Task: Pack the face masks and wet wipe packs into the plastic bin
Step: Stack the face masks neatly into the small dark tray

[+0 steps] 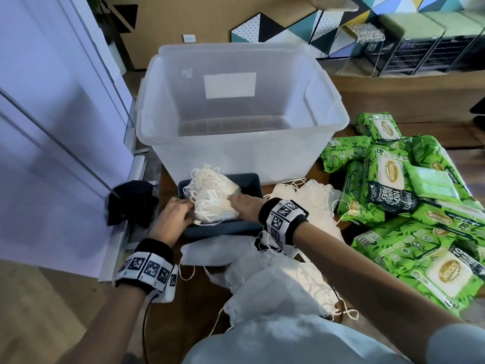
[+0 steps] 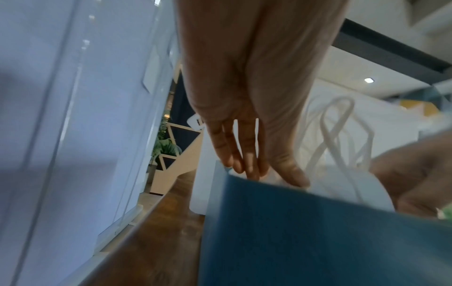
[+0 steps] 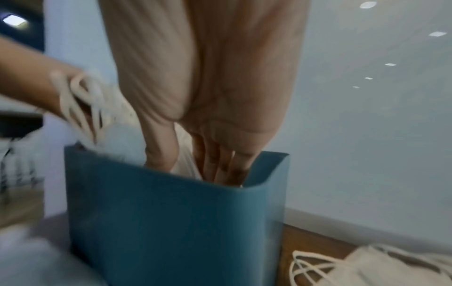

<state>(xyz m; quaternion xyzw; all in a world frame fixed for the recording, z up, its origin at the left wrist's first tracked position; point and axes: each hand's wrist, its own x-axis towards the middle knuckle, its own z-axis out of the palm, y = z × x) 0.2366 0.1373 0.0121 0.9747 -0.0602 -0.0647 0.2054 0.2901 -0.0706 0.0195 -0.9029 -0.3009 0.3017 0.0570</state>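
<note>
A large clear plastic bin stands empty on the wooden table. In front of it sits a small blue container holding a stack of white face masks with tangled ear loops. My left hand presses the stack's left end with straight fingers reaching inside the blue rim. My right hand is at the right end, with masks between its thumb and fingers. Green wet wipe packs are piled to the right.
Loose white masks lie right of the blue container, and more lie near me. A black cloth sits at the table's left edge beside a white glass panel.
</note>
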